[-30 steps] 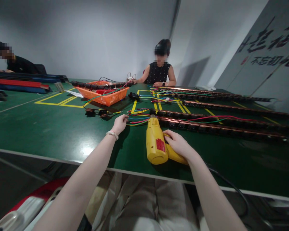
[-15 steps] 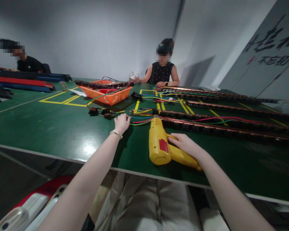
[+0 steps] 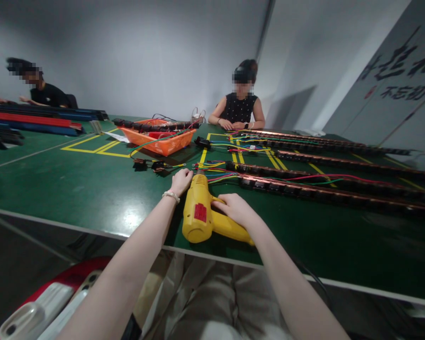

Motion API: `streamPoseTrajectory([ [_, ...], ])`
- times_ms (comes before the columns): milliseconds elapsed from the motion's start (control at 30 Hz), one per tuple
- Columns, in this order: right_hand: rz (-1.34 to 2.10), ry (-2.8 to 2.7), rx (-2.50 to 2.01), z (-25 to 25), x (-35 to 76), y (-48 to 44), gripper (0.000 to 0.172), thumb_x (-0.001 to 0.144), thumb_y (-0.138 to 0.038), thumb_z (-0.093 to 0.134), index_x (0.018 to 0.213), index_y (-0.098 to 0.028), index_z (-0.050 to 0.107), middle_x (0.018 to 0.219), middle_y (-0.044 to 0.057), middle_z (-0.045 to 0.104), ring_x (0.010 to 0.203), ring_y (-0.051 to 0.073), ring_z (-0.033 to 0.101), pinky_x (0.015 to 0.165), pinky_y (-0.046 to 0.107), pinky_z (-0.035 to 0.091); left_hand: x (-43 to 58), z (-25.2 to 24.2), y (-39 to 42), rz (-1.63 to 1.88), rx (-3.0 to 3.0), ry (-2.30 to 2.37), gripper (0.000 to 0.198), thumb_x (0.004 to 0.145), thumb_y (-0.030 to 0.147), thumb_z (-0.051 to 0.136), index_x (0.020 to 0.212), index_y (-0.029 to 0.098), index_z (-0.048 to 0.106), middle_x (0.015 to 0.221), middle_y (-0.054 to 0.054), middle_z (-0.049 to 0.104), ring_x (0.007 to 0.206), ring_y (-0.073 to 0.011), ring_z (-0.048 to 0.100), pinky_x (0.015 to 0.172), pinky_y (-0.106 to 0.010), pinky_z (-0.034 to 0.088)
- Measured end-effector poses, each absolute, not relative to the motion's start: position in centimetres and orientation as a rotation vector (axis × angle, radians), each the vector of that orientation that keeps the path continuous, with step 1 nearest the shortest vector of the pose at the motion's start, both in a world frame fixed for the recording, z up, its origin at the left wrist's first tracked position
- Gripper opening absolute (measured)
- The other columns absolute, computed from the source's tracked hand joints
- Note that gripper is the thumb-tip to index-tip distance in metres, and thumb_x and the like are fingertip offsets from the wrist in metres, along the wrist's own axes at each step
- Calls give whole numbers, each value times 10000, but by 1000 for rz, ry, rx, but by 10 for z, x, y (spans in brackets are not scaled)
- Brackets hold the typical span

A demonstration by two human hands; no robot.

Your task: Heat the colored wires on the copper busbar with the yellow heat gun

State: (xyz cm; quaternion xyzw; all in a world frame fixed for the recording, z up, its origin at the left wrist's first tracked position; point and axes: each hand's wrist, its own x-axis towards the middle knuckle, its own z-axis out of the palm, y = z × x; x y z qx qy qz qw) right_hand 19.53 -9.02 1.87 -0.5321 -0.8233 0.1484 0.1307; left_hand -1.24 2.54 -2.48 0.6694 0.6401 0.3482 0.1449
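My right hand (image 3: 234, 208) is wrapped round the handle of a yellow heat gun (image 3: 199, 211) that lies on the green table (image 3: 63, 189), its nozzle pointing away from me. Its nozzle sits by a bundle of red, green, blue and yellow wires (image 3: 216, 178). My left hand (image 3: 182, 181), with a pale bracelet at the wrist, is closed just left of the nozzle, pinching the wire ends. The wires run from a long dark strip with copper bars (image 3: 304, 189).
More long strips (image 3: 340, 163) lie across the right of the table. An orange tray (image 3: 159, 139) stands at the back, small black connectors (image 3: 148, 165) in front of it. A person in a black dotted top sits opposite, another at far left beside red and blue rails (image 3: 31, 123).
The heat gun has slid left with my right hand, so its nozzle now sits right beside my left hand. My left hand has stayed on the wire ends.
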Motion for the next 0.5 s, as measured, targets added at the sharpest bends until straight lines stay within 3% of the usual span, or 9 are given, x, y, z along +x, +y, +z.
streamPoseTrajectory([
  [200, 388, -2404, -1540, 19, 182, -89, 318, 910, -408, 456, 719, -196, 598, 772, 48, 666, 698, 154, 575, 573, 240, 306, -22, -26, 31, 1145, 1849, 1544, 299, 819, 379, 406, 613, 179, 487, 643, 0, 525, 653, -135, 460, 635, -250, 366],
  [500, 377, -2404, -1555, 19, 183, -92, 327, 908, -443, 466, 796, -195, 647, 836, 59, 690, 757, 172, 601, 596, 243, 320, -22, -23, 21, 1208, 1810, 1518, 272, 811, 372, 425, 634, 177, 494, 617, 22, 492, 650, -127, 443, 607, -234, 340],
])
